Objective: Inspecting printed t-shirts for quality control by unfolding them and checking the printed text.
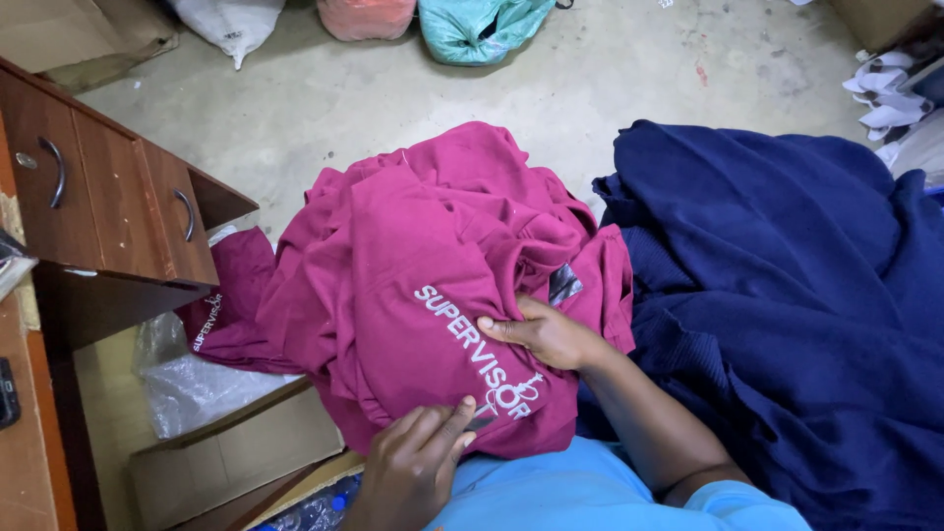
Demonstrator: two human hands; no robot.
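A heap of maroon garments [423,246] lies in front of me, and the top one carries white embroidered lettering [472,344]. My right hand [546,334] grips a fold of that garment just right of the lettering, thumb pressed on the cloth. At the lower end of the lettering, my left hand [413,462] rests on the same garment with its fingers together. A small dark object [482,422] is pinched at its fingertips; it is too small to identify. My light blue shirt [580,492] shows below.
A large navy blue fabric pile [787,295] fills the right side. A brown wooden drawer cabinet [108,206] stands at the left, with a cardboard box [236,452] and clear plastic bags [187,383] below it. Filled sacks [472,25] sit on the concrete floor beyond.
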